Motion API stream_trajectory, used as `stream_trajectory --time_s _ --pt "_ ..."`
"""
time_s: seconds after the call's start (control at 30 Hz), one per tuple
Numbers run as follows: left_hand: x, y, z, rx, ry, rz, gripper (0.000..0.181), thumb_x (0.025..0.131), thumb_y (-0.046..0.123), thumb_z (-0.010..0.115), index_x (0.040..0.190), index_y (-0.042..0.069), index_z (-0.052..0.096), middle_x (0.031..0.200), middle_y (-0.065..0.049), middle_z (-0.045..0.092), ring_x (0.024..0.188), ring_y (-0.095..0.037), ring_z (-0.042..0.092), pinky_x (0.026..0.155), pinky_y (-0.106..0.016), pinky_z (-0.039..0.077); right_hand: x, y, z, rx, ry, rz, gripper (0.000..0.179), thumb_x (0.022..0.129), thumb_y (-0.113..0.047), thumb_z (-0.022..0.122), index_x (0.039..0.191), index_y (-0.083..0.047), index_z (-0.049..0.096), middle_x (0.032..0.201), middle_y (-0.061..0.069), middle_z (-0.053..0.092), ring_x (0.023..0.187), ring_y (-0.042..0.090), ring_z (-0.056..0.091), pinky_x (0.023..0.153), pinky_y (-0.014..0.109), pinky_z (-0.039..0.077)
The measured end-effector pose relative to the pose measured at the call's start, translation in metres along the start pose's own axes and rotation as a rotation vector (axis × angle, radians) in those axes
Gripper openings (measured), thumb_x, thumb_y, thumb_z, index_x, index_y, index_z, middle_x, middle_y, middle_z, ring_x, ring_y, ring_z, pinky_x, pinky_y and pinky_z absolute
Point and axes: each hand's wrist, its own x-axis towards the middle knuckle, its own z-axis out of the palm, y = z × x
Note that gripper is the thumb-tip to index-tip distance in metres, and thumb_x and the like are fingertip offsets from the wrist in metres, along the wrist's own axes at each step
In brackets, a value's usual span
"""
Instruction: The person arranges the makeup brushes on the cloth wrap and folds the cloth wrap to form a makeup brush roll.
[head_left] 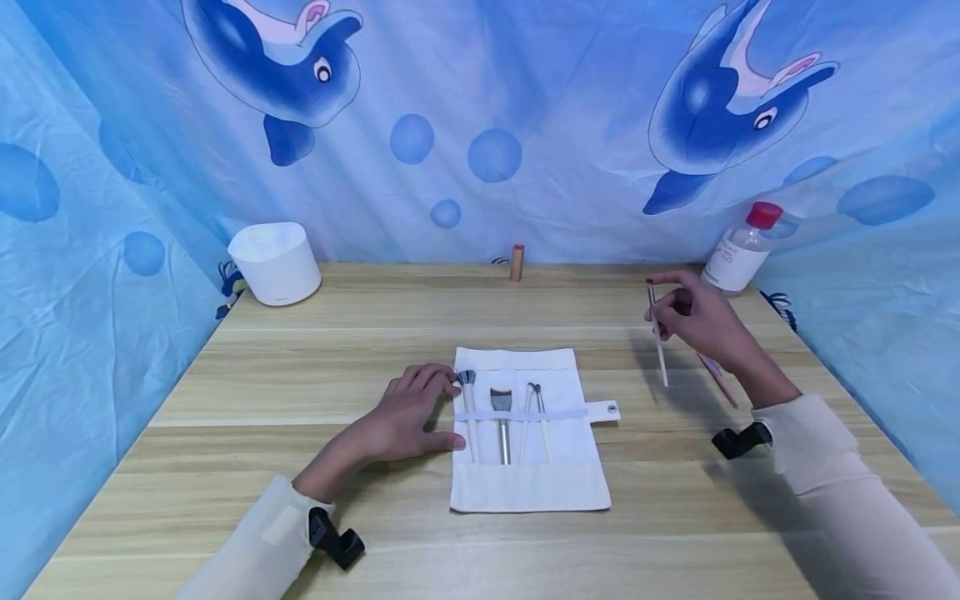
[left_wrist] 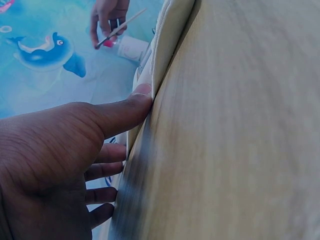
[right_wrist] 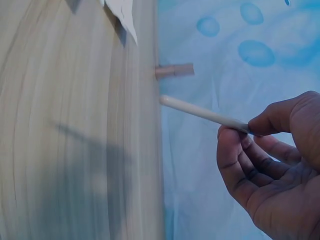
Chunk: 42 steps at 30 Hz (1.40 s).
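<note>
A white fabric brush roll (head_left: pixel 528 487) lies unrolled in the middle of the table, with several makeup brushes tucked under its band, among them a wide flat brush (head_left: pixel 504 429). My left hand (head_left: pixel 405 417) rests at the roll's left edge, its fingers fairly straight. The left wrist view shows the thumb (left_wrist: pixel 127 110) on the cloth edge. Over the table's right side, my right hand (head_left: pixel 697 317) pinches a slim makeup brush (head_left: pixel 660 354) between thumb and fingers near its dark end. That brush's pale handle (right_wrist: pixel 200 111) points down, raised above the table.
A red-capped clear bottle (head_left: pixel 738 254) stands at the back right corner, close behind my right hand. A slim pinkish item (head_left: pixel 717 379) lies beneath the right forearm. At the back are a white round container (head_left: pixel 275 265) and a small brown tube (head_left: pixel 517 263), before a blue dolphin-print curtain (head_left: pixel 487 75).
</note>
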Motion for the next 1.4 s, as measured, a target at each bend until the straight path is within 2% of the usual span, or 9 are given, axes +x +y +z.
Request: stream_trajectory --time_s 0.23,0.37,0.57,0.83,1.03,1.23,1.4 --pt "0.0 0.001 -0.001 0.002 -0.001 -0.002 0.065 0.084 0.053 0.077 0.128 0.01 0.054 0.151 -0.009 0.038 0.142 -0.034 0.027 0.11 -0.057 0.024 0.008 -0.012 0.02 0.068 -0.011 -0.006 0.045 0.101 -0.006 0.056 0.144 -0.006 0.042 0.103 0.021 0.069 0.076 0.029 0.067 0.065 0.034 0.057" --pt "0.0 0.001 -0.001 0.007 -0.002 -0.001 0.066 0.084 0.053 0.076 0.129 0.01 0.054 0.151 -0.008 0.037 0.142 -0.034 0.026 0.109 -0.057 0.024 0.013 -0.016 0.031 0.124 -0.022 -0.014 0.044 0.1 -0.006 0.058 0.142 -0.008 0.044 0.101 0.02 0.069 0.077 0.03 0.068 0.068 0.039 0.058" --pt "0.0 0.001 -0.001 0.004 -0.002 -0.004 0.065 0.084 0.053 0.077 0.128 0.01 0.055 0.151 -0.008 0.038 0.142 -0.034 0.027 0.109 -0.057 0.024 0.018 -0.022 0.047 0.172 -0.069 -0.033 0.044 0.1 -0.006 0.058 0.142 -0.011 0.044 0.101 0.02 0.069 0.077 0.032 0.069 0.069 0.041 0.058" --pt "0.0 0.0 -0.001 -0.002 0.002 0.0 0.065 0.084 0.053 0.077 0.128 0.01 0.055 0.151 -0.008 0.038 0.141 -0.033 0.028 0.109 -0.056 0.025 0.021 -0.032 0.068 0.273 -0.153 -0.045 0.045 0.1 -0.006 0.06 0.141 -0.012 0.042 0.103 0.025 0.067 0.081 0.042 0.068 0.074 0.054 0.056" --pt "0.0 0.0 -0.001 0.013 -0.003 -0.003 0.066 0.084 0.054 0.076 0.129 0.011 0.055 0.151 -0.007 0.038 0.141 -0.032 0.028 0.109 -0.055 0.026 0.022 -0.033 0.081 0.29 -0.205 -0.045 0.046 0.101 -0.007 0.059 0.141 -0.006 0.037 0.107 0.028 0.065 0.083 0.043 0.069 0.076 0.054 0.056" --pt "0.0 0.0 -0.001 0.011 -0.005 -0.006 0.066 0.084 0.053 0.077 0.13 0.01 0.055 0.151 -0.008 0.038 0.142 -0.033 0.027 0.109 -0.056 0.025 0.019 -0.034 0.092 0.292 -0.232 -0.039 0.046 0.099 -0.01 0.063 0.137 -0.007 0.037 0.106 0.028 0.065 0.081 0.037 0.069 0.076 0.053 0.056" --pt "0.0 0.0 0.0 0.015 -0.005 -0.005 0.066 0.084 0.053 0.077 0.129 0.01 0.054 0.151 -0.008 0.038 0.142 -0.033 0.027 0.11 -0.057 0.025 0.017 -0.034 0.1 0.313 -0.269 -0.017 0.044 0.1 -0.008 0.061 0.136 -0.007 0.037 0.108 0.03 0.065 0.08 0.038 0.069 0.074 0.051 0.057"
